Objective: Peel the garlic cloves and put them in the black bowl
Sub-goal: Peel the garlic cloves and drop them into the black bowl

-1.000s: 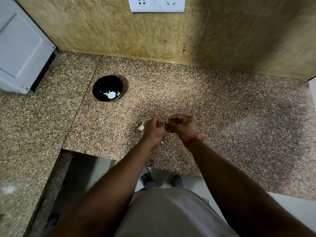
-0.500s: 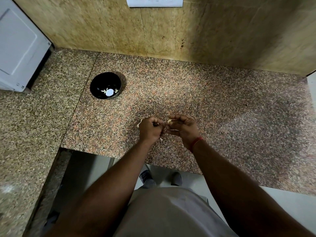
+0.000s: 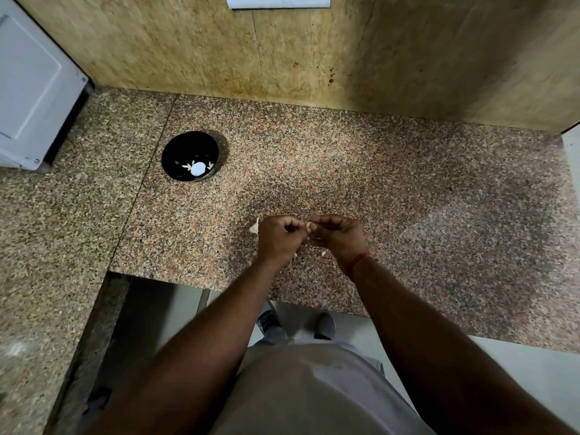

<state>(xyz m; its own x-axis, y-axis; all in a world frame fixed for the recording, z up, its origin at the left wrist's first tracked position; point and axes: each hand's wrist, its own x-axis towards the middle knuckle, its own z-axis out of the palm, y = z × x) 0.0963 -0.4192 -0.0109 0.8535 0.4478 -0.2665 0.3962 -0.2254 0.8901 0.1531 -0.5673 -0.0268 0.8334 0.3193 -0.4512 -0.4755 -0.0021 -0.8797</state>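
Note:
My left hand (image 3: 279,238) and my right hand (image 3: 337,235) meet over the granite counter, fingers curled, both pinching one small pale garlic clove (image 3: 311,225) between them. A piece of garlic (image 3: 254,228) lies on the counter, half hidden behind my left hand. The black bowl (image 3: 175,152) stands to the far left of my hands and holds a few pale garlic pieces (image 3: 198,167). Small bits of skin (image 3: 324,253) lie on the counter under my hands.
A white appliance (image 3: 31,89) stands on the counter at the far left. A tiled wall (image 3: 314,51) with a socket plate closes the back. The speckled granite counter (image 3: 439,215) has a near edge just below my wrists.
Both hands stay together at the clove, with only small finger movements. The view has tilted slightly downward.

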